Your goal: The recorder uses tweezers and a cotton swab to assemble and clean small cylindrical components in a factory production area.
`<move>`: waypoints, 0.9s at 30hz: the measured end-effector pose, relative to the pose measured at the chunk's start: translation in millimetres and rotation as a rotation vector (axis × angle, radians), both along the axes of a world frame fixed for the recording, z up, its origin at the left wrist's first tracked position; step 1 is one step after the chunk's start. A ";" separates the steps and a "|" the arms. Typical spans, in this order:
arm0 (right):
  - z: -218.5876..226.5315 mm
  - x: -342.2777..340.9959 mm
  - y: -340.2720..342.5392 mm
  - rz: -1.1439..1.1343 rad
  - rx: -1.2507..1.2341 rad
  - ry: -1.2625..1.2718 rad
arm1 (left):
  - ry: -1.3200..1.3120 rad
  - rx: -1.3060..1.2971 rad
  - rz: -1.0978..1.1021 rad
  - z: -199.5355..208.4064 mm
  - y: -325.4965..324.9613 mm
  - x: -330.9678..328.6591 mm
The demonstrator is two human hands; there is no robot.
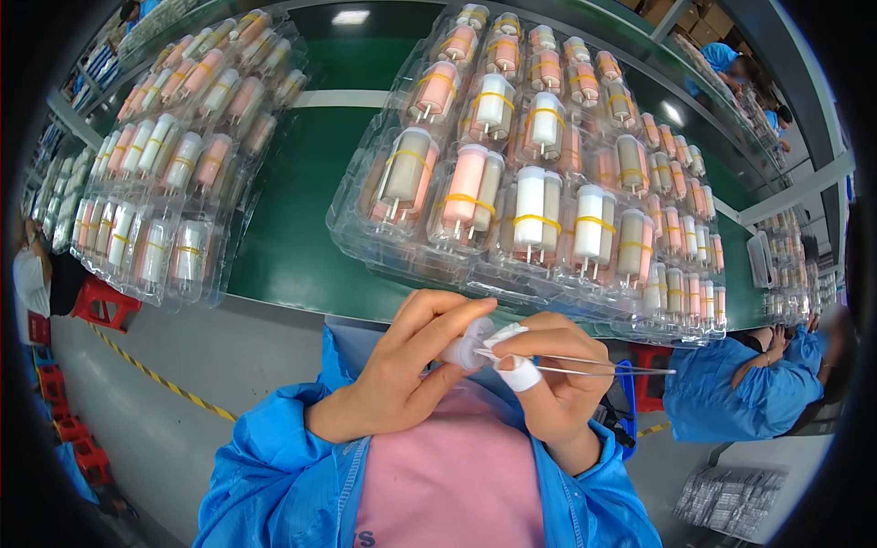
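Note:
Close in front of my chest, my left hand (397,370) pinches a small translucent plastic cup-like part (469,347) between thumb and fingers. Right beside it, my right hand (566,374) is closed round a pair of thin metal tweezers (614,369). Their handle end sticks out to the right, and the tips reach the mouth of the plastic part. White tape wraps my right thumb, and something white covers the index fingertip. What lies inside the plastic part is too small to make out.
On the green bench (301,219) stand clear plastic trays (352,205) of pink, white and grey cylinders bundled with yellow bands. A second stack of trays (224,265) is at the left. A co-worker in a blue smock (740,388) sits at the right; a red stool (105,306) is at the left.

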State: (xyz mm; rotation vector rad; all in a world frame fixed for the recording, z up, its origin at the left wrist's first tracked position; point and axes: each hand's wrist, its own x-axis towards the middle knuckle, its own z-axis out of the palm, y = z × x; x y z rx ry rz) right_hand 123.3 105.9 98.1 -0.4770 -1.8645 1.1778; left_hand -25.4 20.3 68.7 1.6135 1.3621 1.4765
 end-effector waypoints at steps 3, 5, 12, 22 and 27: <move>-1.0 2.4 -2.6 0.001 -0.079 0.057 | -0.063 0.001 -0.032 0.7 -0.5 -0.4; -0.6 2.3 -1.8 0.003 -0.036 0.043 | -0.069 0.008 -0.048 -0.1 0.3 -1.6; 2.0 0.4 -0.6 -0.003 0.078 -0.015 | -0.045 0.007 -0.025 1.0 -0.2 -0.6; 3.2 -2.6 0.2 -0.012 0.118 -0.027 | 0.084 0.034 0.051 3.4 0.6 -1.2; 15.5 -4.5 4.0 0.022 0.070 -0.103 | 0.294 0.124 0.109 3.8 4.2 -4.1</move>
